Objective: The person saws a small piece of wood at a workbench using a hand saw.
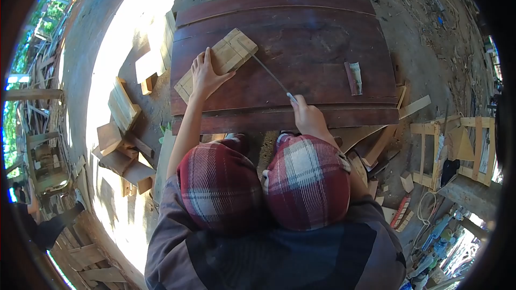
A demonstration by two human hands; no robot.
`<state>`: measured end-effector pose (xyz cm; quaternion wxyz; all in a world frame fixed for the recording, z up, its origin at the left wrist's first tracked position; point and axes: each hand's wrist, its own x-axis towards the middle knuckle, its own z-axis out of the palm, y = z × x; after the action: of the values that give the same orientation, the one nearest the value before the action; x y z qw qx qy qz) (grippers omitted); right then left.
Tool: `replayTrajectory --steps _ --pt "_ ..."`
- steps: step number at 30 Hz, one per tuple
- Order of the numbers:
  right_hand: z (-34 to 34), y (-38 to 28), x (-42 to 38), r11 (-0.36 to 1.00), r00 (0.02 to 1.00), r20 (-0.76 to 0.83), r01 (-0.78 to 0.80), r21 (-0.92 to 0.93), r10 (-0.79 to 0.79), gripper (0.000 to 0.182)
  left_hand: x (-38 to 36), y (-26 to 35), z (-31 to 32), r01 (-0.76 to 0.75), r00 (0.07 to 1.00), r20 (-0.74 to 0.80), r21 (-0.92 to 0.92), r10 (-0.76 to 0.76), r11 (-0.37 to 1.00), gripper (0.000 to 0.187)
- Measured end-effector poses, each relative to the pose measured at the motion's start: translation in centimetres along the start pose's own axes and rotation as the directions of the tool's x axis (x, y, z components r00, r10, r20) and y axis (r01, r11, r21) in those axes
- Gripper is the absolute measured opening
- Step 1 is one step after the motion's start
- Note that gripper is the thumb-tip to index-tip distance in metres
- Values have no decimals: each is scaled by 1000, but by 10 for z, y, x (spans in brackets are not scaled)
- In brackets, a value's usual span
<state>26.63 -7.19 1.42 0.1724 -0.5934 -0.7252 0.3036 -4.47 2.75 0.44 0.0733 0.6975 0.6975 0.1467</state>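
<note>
A pale wooden board [236, 48] scored with crossing lines lies at a slant on the dark red-brown wooden table [312, 37]. My left hand [206, 77] spans the board, with fingers at its far edge and thumb spread along the near edge. In my right hand [310, 115] is the pale handle of a long thin metal tool [272, 75], its fingers wrapped round it. The tool's tip meets the right end of the board. Its exact kind does not show.
A small worn piece with a whitish face [355, 79] lies on the table's right side. Wooden offcuts [122, 104] are heaped on the ground at left. Wooden frames [454, 150] stand at right. A person's dark-clothed leg [62, 223] shows at far left.
</note>
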Motion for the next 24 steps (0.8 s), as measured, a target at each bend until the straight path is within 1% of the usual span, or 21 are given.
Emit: replayTrajectory --steps 3,7,9,12,13,15,18,21,24 --pt "14 -10 26 999 998 24 51 -12 -51 21 -1 -2 6 -8 999 -34 48 9 999 112" --pt "20 -27 48 997 995 86 65 -51 -60 21 1 -5 10 -9 999 -52 65 13 998 113" --pt "22 -34 50 995 991 117 70 -71 -61 22 0 -4 9 4 999 -38 73 -1 997 114" --pt "21 -43 51 998 985 160 64 -28 -59 22 1 -8 11 -4 999 -44 58 7 998 113" --pt "22 -45 52 996 984 171 67 -60 -56 22 0 -9 12 -10 999 -49 51 13 999 113" --pt "24 -50 64 989 981 185 76 -124 -52 22 0 -10 11 -11 999 -30 42 13 999 111" --pt "21 -52 94 991 981 188 69 -111 -47 24 -1 -10 10 0 1000 -15 39 1 999 110" --pt "26 -54 110 994 973 225 74 -85 -53 25 -1 -10 8 3 1000 -15 33 -3 999 109" --pt "38 -62 112 991 978 208 48 -122 -21 26 -1 -10 11 4 999 -33 26 -3 1000 108"
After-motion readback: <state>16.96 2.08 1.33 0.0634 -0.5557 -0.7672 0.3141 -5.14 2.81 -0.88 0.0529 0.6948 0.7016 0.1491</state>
